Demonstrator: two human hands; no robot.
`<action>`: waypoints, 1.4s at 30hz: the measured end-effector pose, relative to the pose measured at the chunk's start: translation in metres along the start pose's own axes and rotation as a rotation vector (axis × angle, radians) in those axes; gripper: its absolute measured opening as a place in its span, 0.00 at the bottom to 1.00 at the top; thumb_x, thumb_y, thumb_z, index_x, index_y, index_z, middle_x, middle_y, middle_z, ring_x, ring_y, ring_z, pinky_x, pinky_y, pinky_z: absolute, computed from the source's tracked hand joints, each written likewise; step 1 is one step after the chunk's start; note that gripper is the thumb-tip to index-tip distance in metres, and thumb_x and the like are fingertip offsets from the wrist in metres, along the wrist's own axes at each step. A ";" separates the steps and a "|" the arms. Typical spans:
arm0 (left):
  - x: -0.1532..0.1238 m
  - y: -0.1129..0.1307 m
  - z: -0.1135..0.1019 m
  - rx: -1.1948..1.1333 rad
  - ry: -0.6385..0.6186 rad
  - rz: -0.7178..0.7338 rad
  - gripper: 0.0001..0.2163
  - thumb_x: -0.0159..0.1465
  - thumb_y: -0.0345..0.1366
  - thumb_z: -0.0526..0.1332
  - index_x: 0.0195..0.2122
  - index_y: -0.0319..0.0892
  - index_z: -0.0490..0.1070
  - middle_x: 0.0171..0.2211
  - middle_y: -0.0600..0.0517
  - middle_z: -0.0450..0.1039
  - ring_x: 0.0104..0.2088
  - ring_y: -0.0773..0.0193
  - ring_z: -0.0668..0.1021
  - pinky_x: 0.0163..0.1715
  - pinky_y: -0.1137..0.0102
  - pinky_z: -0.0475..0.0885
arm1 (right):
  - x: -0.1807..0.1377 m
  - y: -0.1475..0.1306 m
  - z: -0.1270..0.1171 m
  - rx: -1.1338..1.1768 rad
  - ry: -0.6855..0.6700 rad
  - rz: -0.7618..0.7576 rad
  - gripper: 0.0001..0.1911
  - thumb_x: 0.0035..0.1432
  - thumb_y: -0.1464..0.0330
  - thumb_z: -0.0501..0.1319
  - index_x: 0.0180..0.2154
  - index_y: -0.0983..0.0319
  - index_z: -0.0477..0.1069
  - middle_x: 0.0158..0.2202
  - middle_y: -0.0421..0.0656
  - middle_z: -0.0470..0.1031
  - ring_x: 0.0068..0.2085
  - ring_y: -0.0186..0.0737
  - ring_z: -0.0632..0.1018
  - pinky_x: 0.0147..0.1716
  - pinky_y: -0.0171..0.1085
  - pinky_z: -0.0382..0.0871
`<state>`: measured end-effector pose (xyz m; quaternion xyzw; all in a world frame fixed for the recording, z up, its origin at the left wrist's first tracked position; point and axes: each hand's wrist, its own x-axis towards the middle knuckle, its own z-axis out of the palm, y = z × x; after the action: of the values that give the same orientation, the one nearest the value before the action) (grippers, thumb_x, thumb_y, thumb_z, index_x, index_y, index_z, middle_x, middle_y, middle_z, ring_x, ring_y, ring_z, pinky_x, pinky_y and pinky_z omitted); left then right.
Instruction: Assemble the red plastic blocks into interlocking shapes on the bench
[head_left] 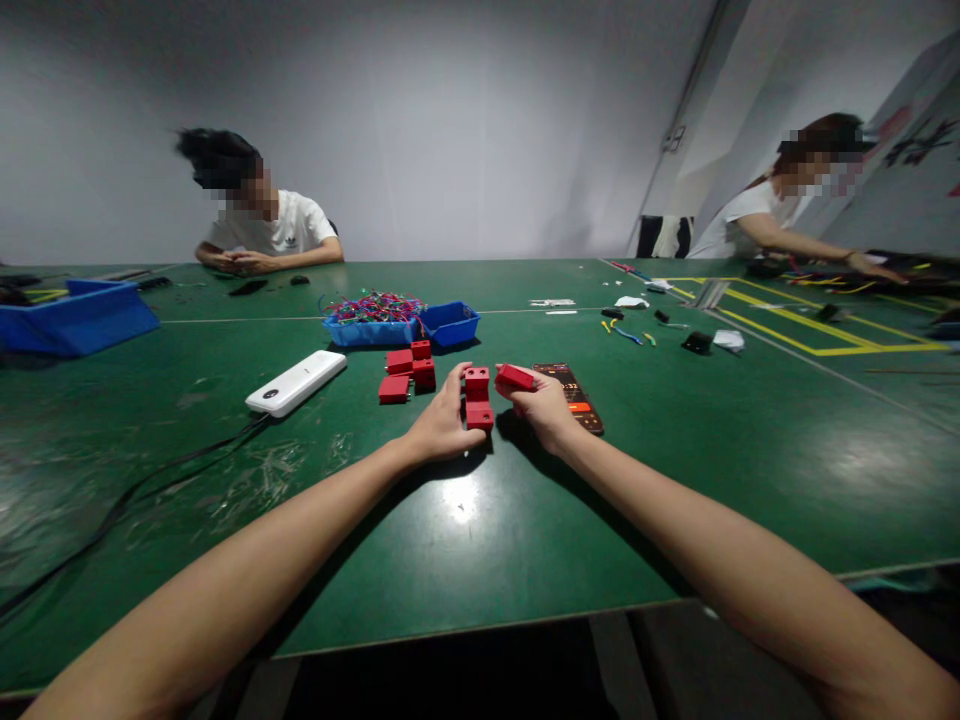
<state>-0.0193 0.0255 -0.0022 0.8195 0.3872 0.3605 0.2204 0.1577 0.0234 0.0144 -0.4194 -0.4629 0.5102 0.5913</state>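
My left hand (448, 420) is curled along the left side of a short row of red blocks (478, 415) on the table, thumb at the near end and fingers at the far end. Small round holes show in these blocks. Another red block (516, 377) is pinched in my right hand (546, 408), held just to the right of the row and apart from it. Several more red blocks (395, 389), some with metal pins, lie in a loose cluster to the left. Beside my right hand rests a phone (586, 412) with its screen lit.
A blue bin of coloured wires (375, 332) and a smaller blue bin (459, 326) stand behind the blocks. A white power bank (297, 384) with a black cable lies left. Another blue bin (82, 325) is far left. Two people (281, 225) sit across the green table (480, 560).
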 end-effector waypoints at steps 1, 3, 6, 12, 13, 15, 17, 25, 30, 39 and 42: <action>0.000 0.000 0.000 -0.001 0.000 -0.002 0.44 0.48 0.32 0.63 0.64 0.37 0.43 0.61 0.35 0.55 0.60 0.47 0.66 0.62 0.53 0.60 | 0.000 0.000 0.000 -0.025 0.002 0.006 0.17 0.36 0.70 0.69 0.34 0.64 0.78 0.22 0.35 0.74 0.18 0.28 0.64 0.19 0.31 0.59; 0.000 0.001 0.000 0.002 0.000 0.001 0.44 0.48 0.32 0.63 0.64 0.36 0.43 0.61 0.34 0.55 0.60 0.47 0.66 0.62 0.53 0.60 | 0.001 0.001 -0.001 -0.058 0.003 0.008 0.17 0.37 0.67 0.70 0.34 0.64 0.78 0.19 0.34 0.71 0.17 0.27 0.60 0.17 0.31 0.54; 0.000 0.001 -0.001 0.006 -0.005 0.004 0.44 0.48 0.33 0.63 0.64 0.35 0.43 0.62 0.34 0.55 0.61 0.47 0.65 0.62 0.53 0.60 | 0.002 0.003 -0.001 -0.058 -0.003 -0.023 0.20 0.35 0.66 0.71 0.35 0.65 0.78 0.23 0.37 0.74 0.21 0.29 0.63 0.21 0.32 0.57; 0.000 0.002 -0.002 0.002 -0.005 -0.003 0.44 0.48 0.32 0.64 0.64 0.38 0.42 0.62 0.35 0.54 0.61 0.47 0.65 0.62 0.53 0.60 | 0.000 0.000 -0.001 -0.061 -0.036 -0.013 0.20 0.38 0.66 0.71 0.38 0.63 0.78 0.23 0.36 0.74 0.21 0.29 0.64 0.20 0.32 0.56; 0.000 0.002 -0.002 -0.001 -0.006 -0.001 0.44 0.48 0.32 0.64 0.64 0.38 0.42 0.62 0.35 0.55 0.60 0.47 0.65 0.62 0.53 0.60 | -0.001 -0.001 -0.001 -0.059 -0.041 0.000 0.21 0.38 0.66 0.71 0.39 0.62 0.78 0.22 0.35 0.73 0.20 0.28 0.62 0.19 0.31 0.54; 0.000 0.002 -0.003 -0.005 -0.006 -0.001 0.44 0.47 0.32 0.64 0.64 0.37 0.42 0.61 0.35 0.55 0.60 0.47 0.66 0.62 0.53 0.60 | -0.001 -0.001 -0.001 -0.038 -0.061 0.025 0.22 0.39 0.67 0.70 0.42 0.62 0.77 0.22 0.34 0.72 0.18 0.26 0.61 0.17 0.30 0.53; 0.000 0.002 -0.003 -0.006 -0.004 -0.001 0.45 0.47 0.31 0.64 0.65 0.38 0.42 0.61 0.35 0.56 0.60 0.47 0.66 0.62 0.53 0.60 | -0.001 -0.001 0.000 -0.003 -0.081 0.039 0.23 0.40 0.69 0.68 0.43 0.60 0.76 0.23 0.34 0.73 0.18 0.26 0.64 0.18 0.30 0.56; 0.000 0.001 -0.002 0.000 -0.005 0.011 0.44 0.48 0.31 0.63 0.64 0.38 0.42 0.61 0.36 0.56 0.60 0.48 0.66 0.61 0.53 0.61 | -0.001 -0.004 0.001 0.141 -0.086 0.096 0.29 0.37 0.72 0.72 0.45 0.59 0.73 0.28 0.35 0.75 0.22 0.28 0.70 0.22 0.30 0.65; 0.000 0.002 -0.002 0.002 0.001 0.007 0.44 0.48 0.32 0.63 0.64 0.37 0.43 0.61 0.36 0.55 0.60 0.47 0.66 0.61 0.54 0.61 | 0.001 -0.002 0.000 0.230 -0.093 0.147 0.27 0.37 0.73 0.73 0.43 0.60 0.71 0.32 0.37 0.77 0.27 0.30 0.75 0.27 0.31 0.71; 0.000 0.000 -0.001 -0.002 0.002 0.012 0.45 0.47 0.32 0.64 0.65 0.39 0.43 0.63 0.36 0.54 0.62 0.47 0.65 0.62 0.53 0.59 | 0.005 0.001 -0.004 0.264 -0.078 0.098 0.31 0.37 0.74 0.73 0.45 0.58 0.66 0.35 0.38 0.76 0.34 0.34 0.78 0.34 0.32 0.77; 0.000 -0.001 0.000 -0.002 0.000 0.018 0.44 0.47 0.31 0.64 0.64 0.39 0.43 0.62 0.36 0.55 0.61 0.47 0.65 0.62 0.53 0.59 | 0.005 0.002 -0.004 0.251 -0.036 0.079 0.34 0.34 0.76 0.74 0.44 0.57 0.65 0.37 0.37 0.76 0.35 0.35 0.78 0.35 0.34 0.77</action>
<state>-0.0202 0.0258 -0.0028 0.8225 0.3796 0.3630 0.2181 0.1613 0.0281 0.0125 -0.3508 -0.3890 0.5942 0.6103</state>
